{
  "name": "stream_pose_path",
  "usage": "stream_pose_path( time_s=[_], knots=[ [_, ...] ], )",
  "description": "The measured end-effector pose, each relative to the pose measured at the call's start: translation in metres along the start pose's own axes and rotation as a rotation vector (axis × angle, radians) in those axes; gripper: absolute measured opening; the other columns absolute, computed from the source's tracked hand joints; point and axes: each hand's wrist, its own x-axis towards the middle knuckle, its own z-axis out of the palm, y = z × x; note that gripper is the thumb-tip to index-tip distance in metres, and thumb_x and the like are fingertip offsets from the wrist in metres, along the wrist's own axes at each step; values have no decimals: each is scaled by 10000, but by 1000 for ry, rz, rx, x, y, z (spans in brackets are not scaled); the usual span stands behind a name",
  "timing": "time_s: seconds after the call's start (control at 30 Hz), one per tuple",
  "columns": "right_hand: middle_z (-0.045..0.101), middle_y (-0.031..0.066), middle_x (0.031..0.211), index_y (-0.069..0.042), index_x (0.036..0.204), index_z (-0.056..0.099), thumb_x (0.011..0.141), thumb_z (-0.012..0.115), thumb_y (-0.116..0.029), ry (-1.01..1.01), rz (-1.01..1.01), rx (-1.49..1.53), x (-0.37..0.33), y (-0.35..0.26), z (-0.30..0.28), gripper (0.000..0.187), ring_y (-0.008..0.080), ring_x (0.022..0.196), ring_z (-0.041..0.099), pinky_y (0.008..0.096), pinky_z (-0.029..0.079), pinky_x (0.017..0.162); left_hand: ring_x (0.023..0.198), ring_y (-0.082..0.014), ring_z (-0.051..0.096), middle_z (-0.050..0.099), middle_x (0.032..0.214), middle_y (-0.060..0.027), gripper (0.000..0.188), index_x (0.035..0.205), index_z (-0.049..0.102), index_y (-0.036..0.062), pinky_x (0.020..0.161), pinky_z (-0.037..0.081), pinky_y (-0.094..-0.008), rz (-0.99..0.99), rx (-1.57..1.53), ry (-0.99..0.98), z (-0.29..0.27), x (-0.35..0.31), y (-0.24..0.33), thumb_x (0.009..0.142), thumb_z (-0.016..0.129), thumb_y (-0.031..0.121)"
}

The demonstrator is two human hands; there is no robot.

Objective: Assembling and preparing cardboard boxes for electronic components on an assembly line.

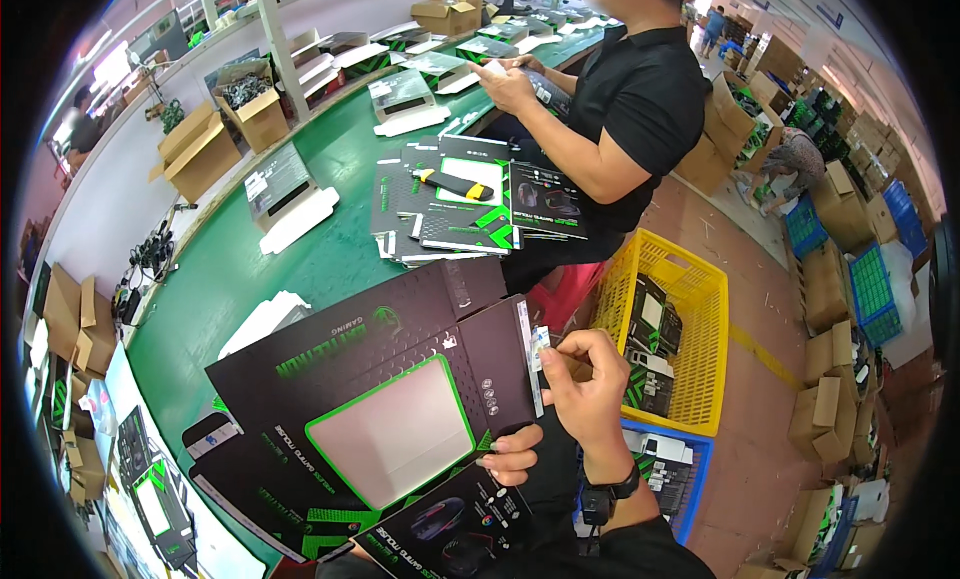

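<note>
A large unfolded black-and-green printed carton (300, 379) with a window cutout edged in green lies tilted in front of me. My left hand (512, 457) comes round its right edge from beneath, fingers closed on the cardboard. My right hand (590, 389), a dark band at its wrist, pinches a small white sticker (541, 341) with thumb and forefinger, against the carton's white-edged right flap. Another black printed panel (440, 529) with pictures of computer mice shows below the window. My left palm and forearm are hidden behind the cardboard.
On the green table (350, 174) lie a stack of flat cartons (400, 204) and a yellow-black utility knife (455, 185). A co-worker (640, 99) in black sits beyond. A yellow crate (705, 349) and a blue crate (690, 519) holding cartons stand at my right.
</note>
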Motion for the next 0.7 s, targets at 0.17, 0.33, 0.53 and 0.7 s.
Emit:
stream_pose_path(
  time_s=[0.17,0.33,0.53,0.7],
  knots=[
    [583,71,753,-32,851,619,833,823,-72,-20,-70,-45,-2,3,2,208,210,663,576,335,452,576,754,-161,504,545,867,-73,283,1057,507,62,713,392,-296,56,-27,-52,-8,-2,-6,1036,573,336],
    [562,51,824,6,868,595,880,793,-49,-22,-214,-149,2,9,1,205,84,611,572,252,456,514,794,-167,546,529,993,-72,366,1313,475,70,729,406,-323,104,47,-142,-11,4,-1,1058,538,324],
    [567,57,804,2,864,594,880,797,-65,-12,-172,-170,2,8,0,213,102,613,567,273,453,524,828,-183,567,502,1040,-83,565,1617,217,210,734,423,-351,109,111,-208,-16,5,4,1106,402,366],
    [587,79,751,-33,852,617,834,822,-84,19,-91,-129,-1,4,7,212,245,683,563,371,447,605,831,-188,567,501,1042,-85,563,1620,217,208,729,422,-351,107,104,-225,-17,2,1,1110,383,378]
  ],
)
